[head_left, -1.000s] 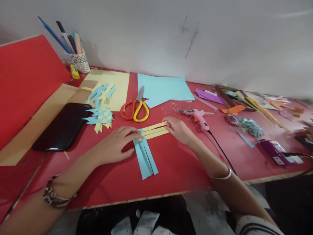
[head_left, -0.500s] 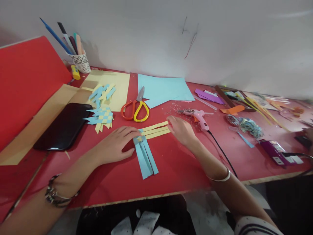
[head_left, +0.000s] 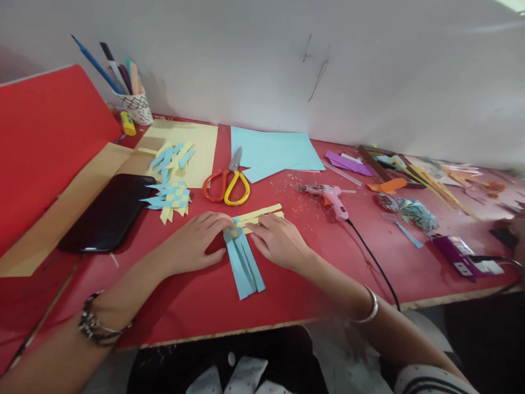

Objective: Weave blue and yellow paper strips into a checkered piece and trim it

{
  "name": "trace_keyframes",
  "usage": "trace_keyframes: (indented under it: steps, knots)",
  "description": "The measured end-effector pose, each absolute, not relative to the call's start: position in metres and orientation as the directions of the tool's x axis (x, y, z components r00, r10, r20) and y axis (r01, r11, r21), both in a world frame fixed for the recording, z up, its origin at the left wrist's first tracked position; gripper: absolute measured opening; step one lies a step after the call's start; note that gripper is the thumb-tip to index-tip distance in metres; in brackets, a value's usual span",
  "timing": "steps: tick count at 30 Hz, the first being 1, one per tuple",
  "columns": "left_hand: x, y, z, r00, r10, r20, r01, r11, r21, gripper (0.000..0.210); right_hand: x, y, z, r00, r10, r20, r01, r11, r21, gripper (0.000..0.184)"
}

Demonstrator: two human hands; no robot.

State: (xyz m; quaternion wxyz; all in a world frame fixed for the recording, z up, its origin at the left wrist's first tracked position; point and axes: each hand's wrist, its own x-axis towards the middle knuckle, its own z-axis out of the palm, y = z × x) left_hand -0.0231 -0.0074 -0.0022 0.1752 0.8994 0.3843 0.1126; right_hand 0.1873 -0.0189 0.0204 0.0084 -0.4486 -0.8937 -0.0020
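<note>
Blue paper strips [head_left: 245, 268] and yellow paper strips [head_left: 266, 210] cross in a small woven corner on the red tabletop. The blue ones point toward me and the yellow ones to the right. My left hand [head_left: 200, 238] lies open with its fingertips on the left edge of the weave, thumb apart. From the right, my right hand [head_left: 283, 241] rests over the yellow strips close to the weave, fingers stretched out and thumb apart; its fingers hide part of those strips. Behind the strips lie scissors [head_left: 238, 189] with one red and one yellow handle loop.
A finished woven piece [head_left: 172, 196] and a black phone [head_left: 107, 213] lie to the left, near a pen cup [head_left: 137, 107]. Blue sheets [head_left: 274, 150] are at the back. A corded pink glue gun [head_left: 328, 194] and a purple power strip [head_left: 457, 254] lie to the right.
My right hand has let go of the yellow strips' far ends and moved left along them to the weave. My left hand has stayed in place.
</note>
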Motion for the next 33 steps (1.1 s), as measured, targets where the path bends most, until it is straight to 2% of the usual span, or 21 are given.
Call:
trace_keyframes:
  steps: [7, 13, 16, 28, 33]
  knots:
    - [-0.023, -0.007, 0.001, 0.686, 0.727, 0.037, 0.655, -0.639, 0.404, 0.034, 0.199, -0.018, 0.025, -0.482, 0.875, 0.039, 0.875, 0.484, -0.033, 0.030]
    - [-0.024, -0.007, -0.002, 0.679, 0.732, 0.054, 0.655, -0.637, 0.405, 0.038, 0.181, -0.016, 0.025, -0.615, 0.787, 0.043, 0.787, 0.616, -0.035, 0.032]
    - [-0.023, -0.007, -0.001, 0.674, 0.737, 0.048, 0.661, -0.631, 0.405, 0.038, 0.182, -0.014, 0.025, -0.608, 0.794, 0.014, 0.793, 0.608, -0.035, 0.031]
    - [-0.022, -0.009, 0.003, 0.664, 0.748, 0.014, 0.687, -0.616, 0.385, 0.037, 0.222, -0.006, 0.031, -0.360, 0.930, 0.068, 0.929, 0.364, -0.064, 0.025]
    - [-0.022, -0.010, -0.002, 0.616, 0.780, 0.115, 0.724, -0.617, 0.308, 0.043, 0.248, -0.017, 0.036, -0.197, 0.953, 0.231, 0.946, 0.247, -0.210, 0.011]
